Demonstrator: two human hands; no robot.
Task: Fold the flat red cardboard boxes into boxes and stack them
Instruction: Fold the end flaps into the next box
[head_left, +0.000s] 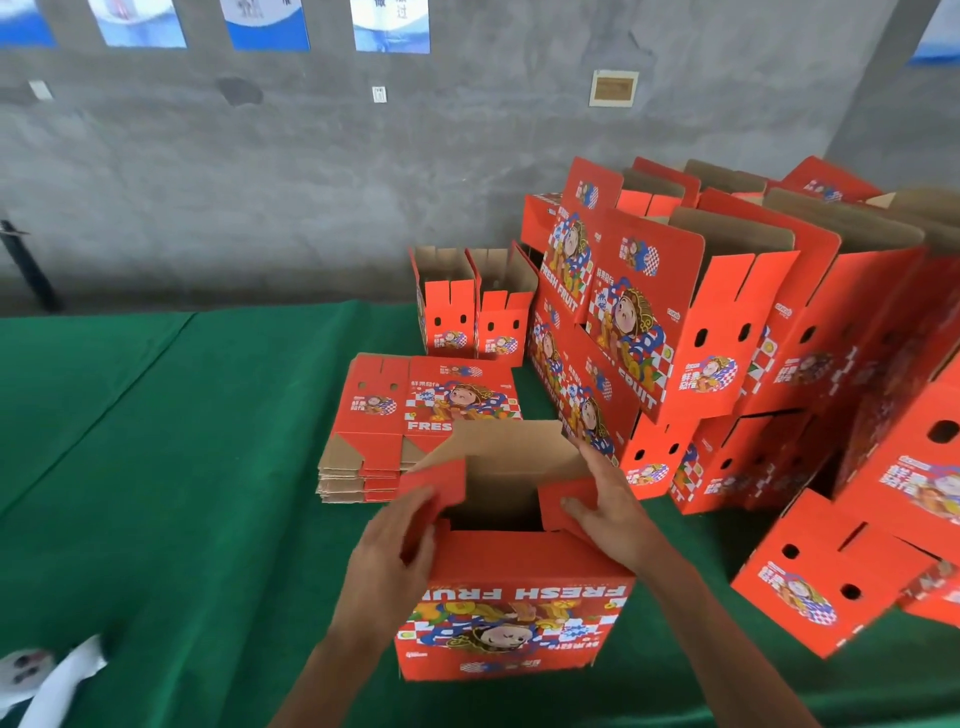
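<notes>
A person stands a half-formed red fruit box (514, 603) on a green cloth-covered table (156, 467), its printed "FRESH FRUIT" panel facing the camera upside down and its top open. The left hand (387, 545) grips the box's left end flap (434, 491), fingers curled around the flap's edge, while the right hand (605, 506) lies with straight fingers pressed on the right end flap (566, 501), both flaps angled inward over the brown interior. The box sits directly between the two hands, near the table's front edge. Just behind it lies a stack of flat red cardboard blanks (415, 415). To the right, folded red boxes (701, 322) are piled in tiers against a grey concrete wall (260, 182), with two smaller open boxes (472, 306) standing beside them.
</notes>
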